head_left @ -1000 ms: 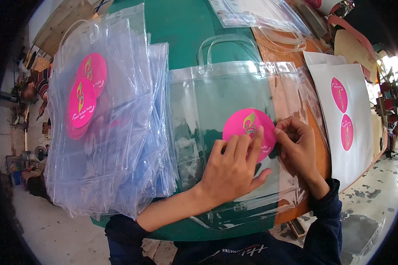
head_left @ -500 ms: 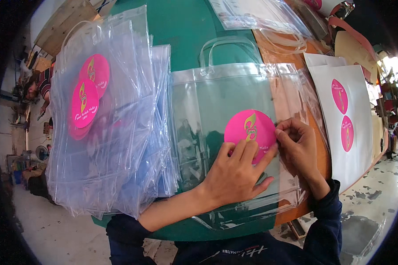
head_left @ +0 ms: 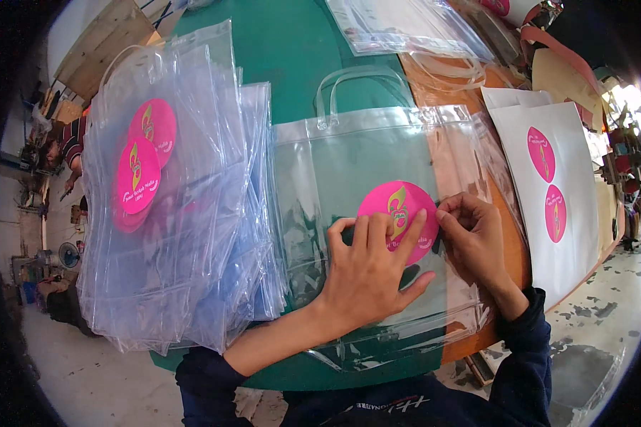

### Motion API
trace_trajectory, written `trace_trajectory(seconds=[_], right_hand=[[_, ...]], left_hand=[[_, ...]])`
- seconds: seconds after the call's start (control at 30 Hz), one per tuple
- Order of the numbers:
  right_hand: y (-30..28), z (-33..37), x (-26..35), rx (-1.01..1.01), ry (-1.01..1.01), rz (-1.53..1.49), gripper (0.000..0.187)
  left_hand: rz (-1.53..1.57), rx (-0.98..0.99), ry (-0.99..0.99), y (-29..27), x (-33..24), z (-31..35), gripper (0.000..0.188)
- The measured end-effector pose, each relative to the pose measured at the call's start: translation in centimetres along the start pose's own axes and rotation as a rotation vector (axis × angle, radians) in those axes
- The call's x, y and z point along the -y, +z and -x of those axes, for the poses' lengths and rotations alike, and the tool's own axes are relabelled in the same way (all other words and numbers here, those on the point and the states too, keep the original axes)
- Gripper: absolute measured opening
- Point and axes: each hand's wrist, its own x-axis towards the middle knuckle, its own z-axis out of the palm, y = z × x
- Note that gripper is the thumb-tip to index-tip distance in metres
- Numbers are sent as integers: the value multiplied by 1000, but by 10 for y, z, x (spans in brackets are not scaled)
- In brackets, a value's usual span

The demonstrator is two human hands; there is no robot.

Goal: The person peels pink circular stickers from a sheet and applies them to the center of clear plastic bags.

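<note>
My left hand is resting spread over the pink sticker on the clear bag; at the sticker's right edge, my right hand is pinching, on what I cannot tell. Farther off, more bags are lying.

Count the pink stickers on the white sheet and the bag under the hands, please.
3: one sticker on the bag, at the left hand; two on the sheet, upper and lower. More may be hidden.

A workshop: laden worktable, patchy floor.
</note>
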Motion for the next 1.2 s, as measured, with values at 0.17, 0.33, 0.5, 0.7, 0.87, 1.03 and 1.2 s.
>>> trace_trajectory(seconds=[0.17,0.33,0.5,0.7,0.87,1.03,1.2], right_hand=[[0,1,3,7,9,14,8],[0,0,1,-27,-17,63,9],[0,0,6,-22,5,57,9],[2,0,7,-19,-2,63,10],[0,1,7,-27,5,71,11],[-1,1,12,-11,47,70,12],[2,-1,3,-15,12,98,12]], left_hand=[[-1,27,17,1,1,2,57],[28,46,77,1,1,1,59],[91,53,-20,1,-2,0,57],[43,75,27,-1,0,1,58],[48,72,20,0,-3,1,57],[43,63,-4,1,-1,0,55],[-21,14,-11,2,0,2,55]])
